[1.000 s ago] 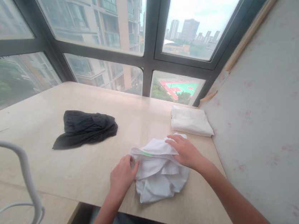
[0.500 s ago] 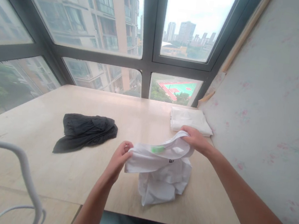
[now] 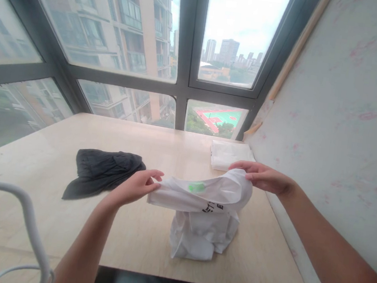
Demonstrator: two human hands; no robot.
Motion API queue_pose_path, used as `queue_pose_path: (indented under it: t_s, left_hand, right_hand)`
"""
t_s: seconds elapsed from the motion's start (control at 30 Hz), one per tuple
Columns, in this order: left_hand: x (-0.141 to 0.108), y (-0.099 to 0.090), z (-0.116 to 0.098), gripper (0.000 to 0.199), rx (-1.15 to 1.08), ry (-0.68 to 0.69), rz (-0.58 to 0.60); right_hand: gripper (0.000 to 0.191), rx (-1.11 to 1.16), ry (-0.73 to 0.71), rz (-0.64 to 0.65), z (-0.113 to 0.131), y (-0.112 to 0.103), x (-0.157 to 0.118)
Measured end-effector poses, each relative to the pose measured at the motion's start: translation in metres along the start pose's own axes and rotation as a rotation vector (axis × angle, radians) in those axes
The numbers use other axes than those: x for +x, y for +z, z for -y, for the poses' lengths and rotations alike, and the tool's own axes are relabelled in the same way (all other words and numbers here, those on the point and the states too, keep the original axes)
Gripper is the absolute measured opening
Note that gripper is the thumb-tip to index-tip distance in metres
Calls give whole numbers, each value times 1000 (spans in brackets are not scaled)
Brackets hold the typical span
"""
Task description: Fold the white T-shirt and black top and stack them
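A white T-shirt (image 3: 203, 234) with black lettering and a green mark inside its neck hangs between my hands, its lower part bunched on the wooden tabletop (image 3: 148, 255). My left hand (image 3: 139, 183) pinches the shirt's left side between thumb and fingers. On the other side, my right hand (image 3: 261, 175) grips the cloth near the right shoulder, the fingers partly behind it. Just beyond my right hand lies a folded white cloth (image 3: 229, 154). A crumpled black garment (image 3: 103, 170) rests on the table past my left hand.
A white curved tube with a cable (image 3: 31, 219) rises at the lower left. Grey-framed windows (image 3: 182, 88) border the table's far side. A flower-patterned wall (image 3: 338, 145) stands along the right. The table's front edge is close to my legs.
My hands have moved apart, the left one leftward and the right one slightly rightward. The shirt's upper part is stretched wider and more of its black lettering shows.
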State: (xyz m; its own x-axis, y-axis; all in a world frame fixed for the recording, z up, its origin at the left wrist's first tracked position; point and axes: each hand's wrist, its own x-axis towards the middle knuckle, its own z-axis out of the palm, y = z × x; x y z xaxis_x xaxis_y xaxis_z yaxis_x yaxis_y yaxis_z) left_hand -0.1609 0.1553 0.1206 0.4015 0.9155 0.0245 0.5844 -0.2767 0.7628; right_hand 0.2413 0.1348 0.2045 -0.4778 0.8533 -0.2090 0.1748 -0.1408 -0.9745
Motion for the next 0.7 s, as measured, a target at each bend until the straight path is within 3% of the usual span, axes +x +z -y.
queue_pose_path:
  t_s: [0.1,0.17,0.3,0.37,0.43,0.57,0.7]
  left_hand:
    - [4,-2,-2,20,301,14,-111]
    - [4,-3,-9,23,349,4,-227]
    - [5,-20,-30,26,435,108,-683]
    - [9,-39,-44,24,429,186,-931]
    - [16,-62,-62,23,399,248,-1090]
    - [25,-115,-105,27,415,410,-1242]
    - [24,-159,-145,34,535,537,-1345]
  right_hand:
    - [52,-262,-5,-9,0,4,4]
    - [42,-505,-38,-124,4,7,7]
    - [23,-753,-165,-427,22,11,10]
    - [19,-736,-278,-577,38,10,9]
    - [20,-658,-424,-683,59,8,8]
    - [23,-568,-712,-761,111,9,3]
    - [26,-618,-833,-837,161,8,-4]
